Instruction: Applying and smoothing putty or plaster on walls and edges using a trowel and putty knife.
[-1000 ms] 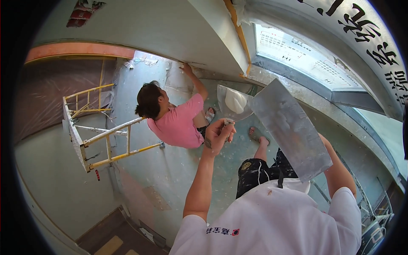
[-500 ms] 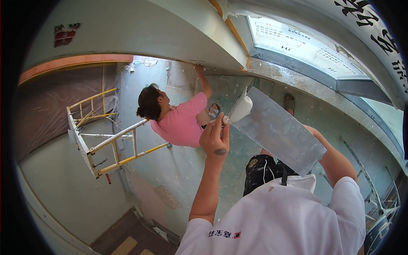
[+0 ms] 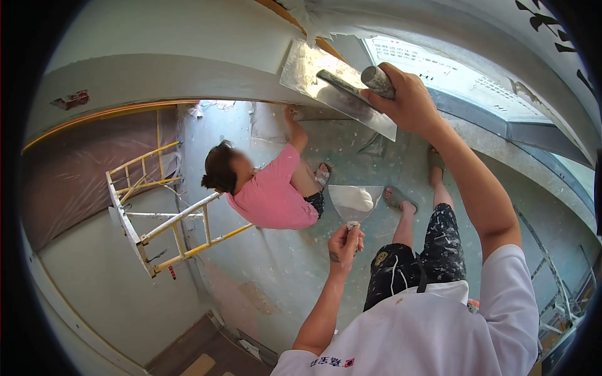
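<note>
A: Where do the hands sit?
B: The right hand is raised high, arm stretched up and nearly straight, fingers wrapped tight round a handle, knuckles toward the camera.
A: And the other?
B: The left hand is lower, at mid-frame, forearm bent upward, fingers closed in a fist round a grip, thumb on top

A trowel is held at twelve o'clock, pressed against the beam. A hawk is found at the centre, below it. A co-worker is placed at nine o'clock of the hawk, with scaffolding farther left.
</note>
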`<state>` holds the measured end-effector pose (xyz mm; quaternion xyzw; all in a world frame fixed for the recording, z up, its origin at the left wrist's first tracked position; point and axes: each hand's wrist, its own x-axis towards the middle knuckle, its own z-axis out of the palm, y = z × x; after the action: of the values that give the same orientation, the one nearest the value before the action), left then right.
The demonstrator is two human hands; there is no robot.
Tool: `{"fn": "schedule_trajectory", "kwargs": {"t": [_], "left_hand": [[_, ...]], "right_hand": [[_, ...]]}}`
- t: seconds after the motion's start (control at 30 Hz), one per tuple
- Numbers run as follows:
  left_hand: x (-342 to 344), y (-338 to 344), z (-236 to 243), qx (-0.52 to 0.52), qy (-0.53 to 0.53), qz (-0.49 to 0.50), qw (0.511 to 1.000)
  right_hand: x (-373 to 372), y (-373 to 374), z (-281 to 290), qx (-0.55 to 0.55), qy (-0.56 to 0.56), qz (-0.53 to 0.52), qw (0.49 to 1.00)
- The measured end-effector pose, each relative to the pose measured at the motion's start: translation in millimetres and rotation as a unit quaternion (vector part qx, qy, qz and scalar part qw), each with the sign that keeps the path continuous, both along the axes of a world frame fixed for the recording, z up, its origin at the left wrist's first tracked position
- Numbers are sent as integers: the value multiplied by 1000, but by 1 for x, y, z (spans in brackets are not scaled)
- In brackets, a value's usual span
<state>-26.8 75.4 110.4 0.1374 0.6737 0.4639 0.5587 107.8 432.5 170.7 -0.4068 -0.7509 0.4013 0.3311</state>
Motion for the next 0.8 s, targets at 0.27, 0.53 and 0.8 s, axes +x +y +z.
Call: {"fn": "schedule_trajectory", "kwargs": {"t": [0.27,0.53,0.8], "left_hand": [[-4,1,-16,-32,-11,5,999],[-17,-4,-31,-39,-44,45,997],[-33,15,-37,7,-123,2,992]], "right_hand": [[-34,16,-40,59,25,-35,997],[-49,15,-175,32,-13,-58,998],[-11,-7,-226,-35,-19,-20,999]]}}
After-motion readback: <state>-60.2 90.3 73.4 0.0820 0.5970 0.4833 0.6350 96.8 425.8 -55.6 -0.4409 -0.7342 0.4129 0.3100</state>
